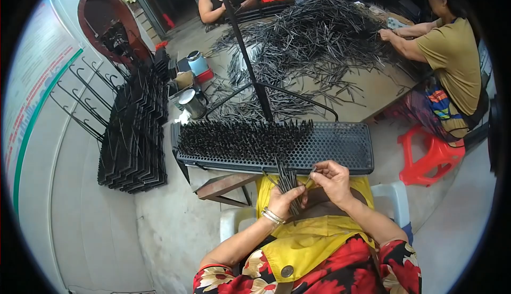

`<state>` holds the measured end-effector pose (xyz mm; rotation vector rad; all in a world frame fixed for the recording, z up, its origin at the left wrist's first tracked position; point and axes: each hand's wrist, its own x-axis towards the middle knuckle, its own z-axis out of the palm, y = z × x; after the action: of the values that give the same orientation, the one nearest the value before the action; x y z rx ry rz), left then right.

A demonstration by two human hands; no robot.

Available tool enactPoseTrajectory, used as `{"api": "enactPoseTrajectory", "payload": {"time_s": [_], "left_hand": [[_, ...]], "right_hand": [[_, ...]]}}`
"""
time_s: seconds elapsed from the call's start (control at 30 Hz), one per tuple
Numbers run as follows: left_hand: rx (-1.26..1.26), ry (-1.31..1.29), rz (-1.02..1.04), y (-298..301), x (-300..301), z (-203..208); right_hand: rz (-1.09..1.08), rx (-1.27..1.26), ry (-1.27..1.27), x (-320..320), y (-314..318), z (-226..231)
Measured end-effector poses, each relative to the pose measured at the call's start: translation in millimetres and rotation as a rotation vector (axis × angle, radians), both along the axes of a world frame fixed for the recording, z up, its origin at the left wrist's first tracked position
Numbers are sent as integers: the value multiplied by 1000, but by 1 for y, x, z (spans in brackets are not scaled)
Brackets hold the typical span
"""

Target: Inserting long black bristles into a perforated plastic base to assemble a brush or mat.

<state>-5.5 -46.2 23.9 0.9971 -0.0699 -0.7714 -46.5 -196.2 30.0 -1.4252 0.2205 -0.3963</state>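
Note:
My left hand [283, 201] is wrapped round a bundle of thin dark sticks [286, 178], which point up and away from my lap. Just to its right, my right hand [334, 181] pinches a single thin dark stick [309, 179] between thumb and fingertips, close to the bundle. In front of both hands lies a long black tray [340, 142] pierced with rows of round holes. Many dark sticks [239, 141] stand upright in its left and middle holes, while the right part shows bare holes. What the sticks are made of, I cannot tell.
Beyond the tray, a table [386, 87] carries a big heap of dark strips [319, 38]. Stacked black racks [136, 134] with hooked rods stand left. A co-worker [452, 60] sits at right by a red stool [430, 155]; two more people work behind. A dark pole [247, 54] rises from the tray.

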Motion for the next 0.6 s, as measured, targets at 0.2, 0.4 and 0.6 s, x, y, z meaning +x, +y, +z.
{"api": "enactPoseTrajectory", "payload": {"time_s": [0.2, 0.4, 0.6], "left_hand": [[70, -46, 54, -1, 0, -1], [83, -76, 55, 1, -4, 7], [110, 155, 53, 7, -23, -11]], "right_hand": [[-136, -174, -70, 10, -17, 13], [-267, -211, -186, 23, -50, 28], [-299, -287, -230, 45, -57, 23]]}}
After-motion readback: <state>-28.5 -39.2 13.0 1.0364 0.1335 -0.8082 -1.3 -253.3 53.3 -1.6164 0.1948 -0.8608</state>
